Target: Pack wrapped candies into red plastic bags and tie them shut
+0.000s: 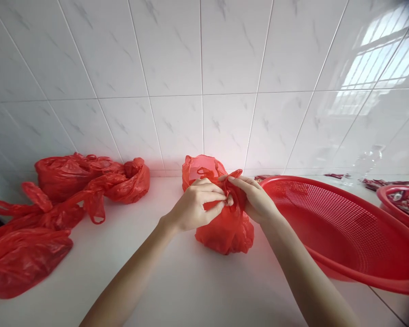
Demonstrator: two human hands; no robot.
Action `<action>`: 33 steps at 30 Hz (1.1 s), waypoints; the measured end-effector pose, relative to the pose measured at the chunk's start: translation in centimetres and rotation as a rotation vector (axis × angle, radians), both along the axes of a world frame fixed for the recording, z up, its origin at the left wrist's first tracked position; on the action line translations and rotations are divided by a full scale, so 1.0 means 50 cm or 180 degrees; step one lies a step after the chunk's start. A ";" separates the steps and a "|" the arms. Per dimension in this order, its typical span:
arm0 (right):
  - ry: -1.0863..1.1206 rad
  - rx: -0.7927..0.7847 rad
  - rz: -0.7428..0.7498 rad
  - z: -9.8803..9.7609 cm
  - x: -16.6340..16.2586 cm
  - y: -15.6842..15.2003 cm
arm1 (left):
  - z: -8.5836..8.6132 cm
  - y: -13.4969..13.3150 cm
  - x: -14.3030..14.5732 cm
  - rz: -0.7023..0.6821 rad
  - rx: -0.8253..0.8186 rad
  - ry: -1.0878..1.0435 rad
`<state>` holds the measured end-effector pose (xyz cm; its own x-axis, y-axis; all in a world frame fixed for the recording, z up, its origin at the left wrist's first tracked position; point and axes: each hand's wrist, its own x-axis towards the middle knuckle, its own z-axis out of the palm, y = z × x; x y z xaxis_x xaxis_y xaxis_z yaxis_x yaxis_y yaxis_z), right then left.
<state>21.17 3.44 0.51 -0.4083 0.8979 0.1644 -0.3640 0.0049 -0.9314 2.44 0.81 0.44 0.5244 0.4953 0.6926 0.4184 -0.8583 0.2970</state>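
A red plastic bag (225,234) rests on the white tabletop (177,281) in the middle of the head view, its lower part bulging. Its gathered neck is between my two hands. My left hand (199,202) is closed, thumb and fingers pinching the bag's plastic at the neck. From the other side, my right hand (254,195) grips the twisted top of the bag, with a tuft of plastic sticking up above the fingers. The bag's contents and the exact shape of the twist are hidden. Behind my left hand, part of the red plastic stands puffed up near the wall.
Several red plastic bags (92,177) lie at the left. A large red perforated basket (330,227) stands close to my right forearm. Beyond it are a smaller red container (402,200) holding small packets and a clear bottle (366,161). A tiled wall (177,131) borders the back.
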 end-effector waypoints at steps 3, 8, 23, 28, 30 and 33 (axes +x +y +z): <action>0.0038 -0.0014 0.0045 0.003 0.006 0.002 | 0.004 0.000 -0.006 -0.0089 -0.0243 -0.0072; 0.0122 0.0087 -0.0025 0.012 0.020 0.002 | 0.006 0.004 -0.011 -0.0162 -0.0751 -0.1028; -0.1513 0.2184 -0.0962 0.029 0.022 -0.039 | -0.019 0.037 0.013 -0.0778 -0.3035 -0.1687; -0.1415 0.2327 -0.0630 0.025 0.011 -0.039 | -0.022 0.040 0.018 -0.1083 -0.3365 -0.2043; -0.1284 0.2373 -0.0545 0.024 0.009 -0.038 | -0.023 0.041 0.017 -0.1086 -0.3387 -0.2279; -0.1211 0.2387 -0.0341 0.024 0.012 -0.037 | -0.023 0.042 0.015 -0.1027 -0.3407 -0.2464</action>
